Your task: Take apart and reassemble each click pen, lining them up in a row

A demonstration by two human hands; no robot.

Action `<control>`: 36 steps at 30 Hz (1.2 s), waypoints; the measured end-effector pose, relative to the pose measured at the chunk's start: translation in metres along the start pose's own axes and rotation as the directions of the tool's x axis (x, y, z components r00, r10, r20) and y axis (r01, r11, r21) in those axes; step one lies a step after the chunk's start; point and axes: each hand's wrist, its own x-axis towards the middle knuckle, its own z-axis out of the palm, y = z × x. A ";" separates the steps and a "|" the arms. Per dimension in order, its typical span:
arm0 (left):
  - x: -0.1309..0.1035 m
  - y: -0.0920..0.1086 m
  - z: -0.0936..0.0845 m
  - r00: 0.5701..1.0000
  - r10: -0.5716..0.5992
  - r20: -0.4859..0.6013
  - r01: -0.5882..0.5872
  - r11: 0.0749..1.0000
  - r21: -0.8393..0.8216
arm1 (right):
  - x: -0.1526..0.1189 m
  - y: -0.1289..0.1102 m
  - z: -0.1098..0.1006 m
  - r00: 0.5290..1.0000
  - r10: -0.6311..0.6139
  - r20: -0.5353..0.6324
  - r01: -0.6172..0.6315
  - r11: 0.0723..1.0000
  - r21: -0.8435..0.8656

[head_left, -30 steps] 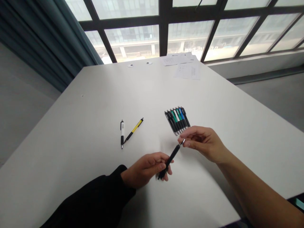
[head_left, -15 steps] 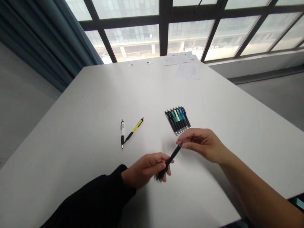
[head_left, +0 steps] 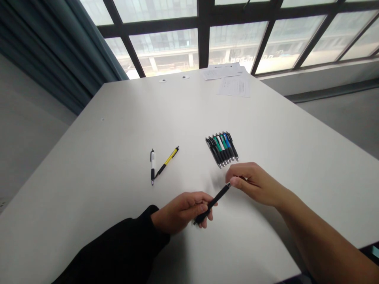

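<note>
Between my hands a black pen [head_left: 219, 195] is held at a slant above the table. My left hand [head_left: 187, 210] grips its lower end between thumb and fingers. My right hand [head_left: 254, 182] has thumb and curled fingers closed on the silver tip at the upper end; some fingertips are hidden. Just beyond the right hand lies a row of several pens [head_left: 222, 150], side by side, with black, green, white and blue barrels. Left of these a white pen [head_left: 152, 166] and a yellow pen [head_left: 167, 161] lie on the table, their lower ends close together.
The white table [head_left: 124, 130] stretches to the window [head_left: 166, 49]. Printed papers [head_left: 233, 85] lie at its far right end, and two small white pieces [head_left: 185, 77] sit along the far edge. A dark curtain [head_left: 65, 47] hangs at the left.
My right hand has shifted slightly right, its fingers curling more around the pen's tip. The pen now lies at a slightly flatter slant, while my left hand has barely moved.
</note>
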 end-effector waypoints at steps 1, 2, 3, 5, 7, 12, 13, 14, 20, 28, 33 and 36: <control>0.000 0.000 0.000 1.000 0.003 -0.005 -0.003 1.000 -0.008 | -0.001 -0.001 -0.001 1.000 0.013 0.013 -0.013 0.999 0.041; 0.000 -0.001 -0.001 1.000 0.000 -0.003 0.000 1.000 -0.016 | -0.001 -0.001 -0.002 0.999 0.026 0.025 -0.028 0.998 0.064; 0.000 -0.002 -0.001 1.000 -0.005 0.000 0.005 1.000 -0.023 | -0.002 -0.001 -0.002 0.999 0.038 0.039 -0.040 0.997 0.059; 0.000 -0.002 -0.001 1.000 -0.018 0.008 0.018 0.999 -0.028 | -0.002 0.000 -0.002 0.996 0.071 0.049 -0.071 0.997 0.000; 0.000 -0.003 -0.002 1.000 -0.023 0.008 0.023 0.999 -0.028 | -0.002 0.000 -0.001 0.995 0.089 0.047 -0.089 0.996 -0.016; -0.001 -0.002 -0.001 1.000 -0.029 0.002 0.029 0.999 -0.039 | -0.001 -0.001 0.001 0.996 0.043 0.072 -0.046 0.998 0.035; -0.001 -0.002 -0.001 0.999 -0.031 0.007 0.031 0.999 -0.040 | -0.001 -0.001 0.001 0.996 0.054 0.076 -0.054 0.999 -0.002; -0.001 -0.001 -0.001 1.000 -0.030 0.009 0.030 0.999 -0.039 | -0.001 -0.001 0.002 0.995 0.066 0.072 -0.064 0.997 -0.038; 0.000 0.000 0.000 1.000 -0.024 -0.001 0.024 0.999 -0.048 | 0.000 0.000 0.004 0.998 0.028 0.063 -0.027 0.999 -0.022; 0.001 0.000 -0.001 0.999 -0.016 -0.044 0.010 0.991 -0.135 | -0.001 0.004 0.003 0.986 0.109 0.125 -0.113 0.993 0.025; 0.003 -0.006 -0.004 0.980 0.034 -0.198 -0.057 0.992 -0.109 | -0.001 0.004 0.003 0.968 0.208 0.137 -0.213 0.977 0.021; 0.005 -0.006 -0.011 0.936 0.093 -0.339 -0.121 0.991 -0.062 | 0.000 0.005 0.005 0.942 0.301 0.151 -0.318 0.943 0.102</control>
